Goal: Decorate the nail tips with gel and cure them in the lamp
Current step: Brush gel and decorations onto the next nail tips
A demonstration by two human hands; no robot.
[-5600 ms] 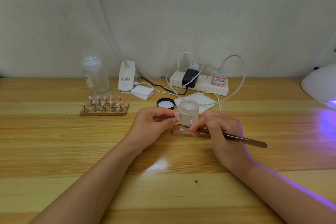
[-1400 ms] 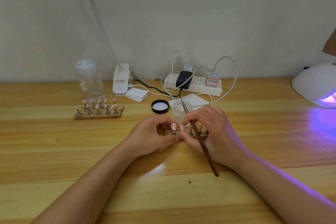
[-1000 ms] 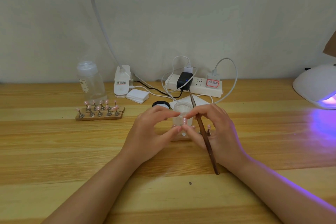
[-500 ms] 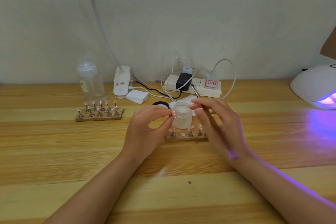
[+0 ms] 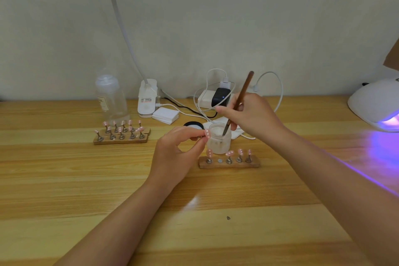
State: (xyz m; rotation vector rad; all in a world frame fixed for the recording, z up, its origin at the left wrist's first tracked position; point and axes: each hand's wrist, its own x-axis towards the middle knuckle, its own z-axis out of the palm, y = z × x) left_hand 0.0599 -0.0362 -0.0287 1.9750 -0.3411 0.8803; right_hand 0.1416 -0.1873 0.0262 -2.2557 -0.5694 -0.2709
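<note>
Half a second on, the right hand (image 5: 254,114) has swung the brush (image 5: 238,102) upright and lowered its tip into the frosted jar (image 5: 219,141), where a moment earlier the handle lay across the fingers above it. The hand pinches the brown handle between thumb and fingertips, the handle's end tilted up and away toward the wall. The left hand (image 5: 177,153) pinches a single pink nail tip (image 5: 207,133) with white dots between thumb and forefinger, holding it just beside the jar's rim. Directly in front of the jar, a small wooden stand (image 5: 228,162) on the wooden table (image 5: 86,179) carries four more pink tips on metal pegs, with one bare magnet spot second from the left. A second, fuller wooden stand (image 5: 121,136) of pink tips sits well apart to the left, near a clear plastic bottle (image 5: 110,99). The jar's black lid (image 5: 193,125) lies behind the left hand. At the right edge, the white curing lamp (image 5: 375,106) glows violet, casting purple light over the table and the right forearm. A power strip (image 5: 207,99) with a black adapter (image 5: 221,97) and white cables, a clip-on desk light base (image 5: 148,98) and a stack of white pads (image 5: 165,115) line the wall.
</note>
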